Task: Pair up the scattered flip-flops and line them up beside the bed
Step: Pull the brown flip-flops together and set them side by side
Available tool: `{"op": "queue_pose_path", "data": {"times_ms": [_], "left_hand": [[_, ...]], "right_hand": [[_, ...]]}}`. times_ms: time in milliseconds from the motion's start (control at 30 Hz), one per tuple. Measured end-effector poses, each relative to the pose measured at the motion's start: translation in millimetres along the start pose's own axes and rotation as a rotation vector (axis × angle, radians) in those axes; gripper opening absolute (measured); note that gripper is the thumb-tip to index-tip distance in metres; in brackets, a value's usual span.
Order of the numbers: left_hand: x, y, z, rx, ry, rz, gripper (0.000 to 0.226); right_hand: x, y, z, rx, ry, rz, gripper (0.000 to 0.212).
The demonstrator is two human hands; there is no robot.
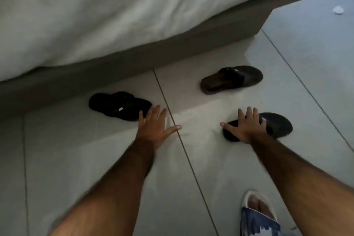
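Bedroom. White bedding point(95, 15) is draping over a low bed base point(172, 48) across the upper frame; pale floor tiles point(76, 159) are filling everything below, flip-flops point(119, 105) lying about.

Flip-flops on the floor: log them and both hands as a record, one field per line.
setting: tiled floor beside bed
black flip-flop by bed base: possibly two overlapping, unclear
brown flip-flop: alone, untouched
dark flip-flop: under right hand
left hand: open, fingers spread, at edge of black flip-flop
right hand: spread flat on dark flip-flop, not gripping
pairing: not yet done
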State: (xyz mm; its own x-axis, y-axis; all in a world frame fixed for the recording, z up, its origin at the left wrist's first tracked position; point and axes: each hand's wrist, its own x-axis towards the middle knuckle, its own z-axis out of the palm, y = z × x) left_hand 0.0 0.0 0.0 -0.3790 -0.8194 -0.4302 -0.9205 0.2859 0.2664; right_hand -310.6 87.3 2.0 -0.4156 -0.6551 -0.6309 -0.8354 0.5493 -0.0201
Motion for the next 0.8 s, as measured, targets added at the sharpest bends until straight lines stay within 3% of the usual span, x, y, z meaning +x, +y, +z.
{"op": "queue_pose_path", "data": {"times_ms": [100, 167, 233, 300, 433, 600, 800], "left_hand": [[-14.0, -14.3, 46.3, -0.005, -0.242, -0.168, 0.102], [-23.4, -22.8, 68.9, 0.022, -0.29, -0.169, 0.1], [-25.1, -27.8, 76.4, 0.035, -0.212, -0.142, 0.096], [-31.1, -32.4, 77.5, 0.065, -0.012, -0.138, 0.089], [-68.4, -51.0, 85.1, 0.078, 0.243, -0.327, 0.085], [-95.9, -56.0, 117.9, 0.002, 0.247, -0.566, 0.082], [-67.5, -6.8, 137.4, -0.032, 0.15, -0.492, 0.082]], "right_hand": [[4.6, 0.5, 24.7, 0.022, -0.057, -0.023, 0.114], [3.1, -0.5, 38.3, 0.011, -0.043, -0.056, 0.113], [2.8, -2.4, 44.3, 0.027, -0.045, -0.058, 0.113], [3.0, -4.3, 42.4, 0.032, -0.047, -0.052, 0.112], [8.9, -14.1, 29.9, 0.066, 0.108, -0.03, 0.101], [34.2, -39.7, 0.9, 0.073, 0.244, -0.05, 0.09], [83.3, -48.6, -24.6, 0.097, 0.255, -0.031, 0.088]]}}
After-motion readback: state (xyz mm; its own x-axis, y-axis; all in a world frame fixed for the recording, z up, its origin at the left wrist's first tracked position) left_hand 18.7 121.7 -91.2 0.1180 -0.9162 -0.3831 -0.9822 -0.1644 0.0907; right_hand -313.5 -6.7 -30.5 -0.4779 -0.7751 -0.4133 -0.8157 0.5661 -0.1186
